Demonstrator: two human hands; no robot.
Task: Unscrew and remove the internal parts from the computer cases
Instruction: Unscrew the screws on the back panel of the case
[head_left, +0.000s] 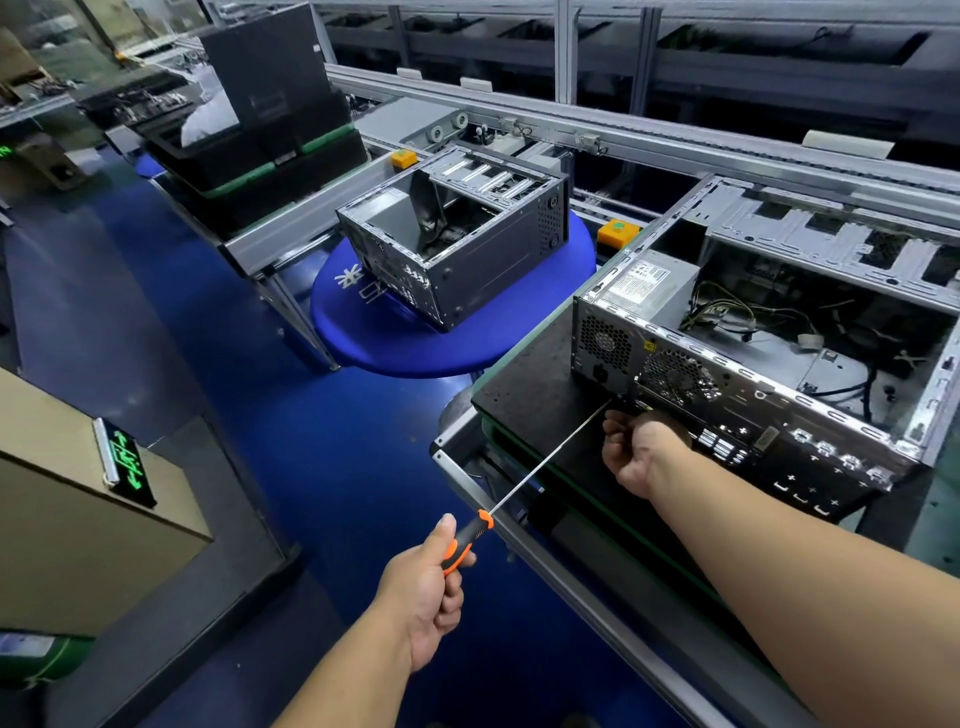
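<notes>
Case in work: open computer case (779, 332) lies on its side on a dark pad (524, 384) at the near edge of the desk (587, 582), its rear panel facing me.
Inside: I see a grey power supply (647, 283) in the left rear corner, with loose cables (748, 317) spread beside it.
Left grip: my left hand (428, 587) is wrapped round the orange and black handle of a long screwdriver (511, 491); its thin shaft runs up toward the lower left corner of the rear panel.
Right grip: my right hand (636, 447) is curled at the rear panel, right by the shaft's tip; I cannot tell whether it pinches anything.
Second case: an emptied case (452, 244) stands on a round blue stool top (415, 338), well apart to the left.
Further left: black trays (249, 156) are stacked on the conveyor line.
</notes>
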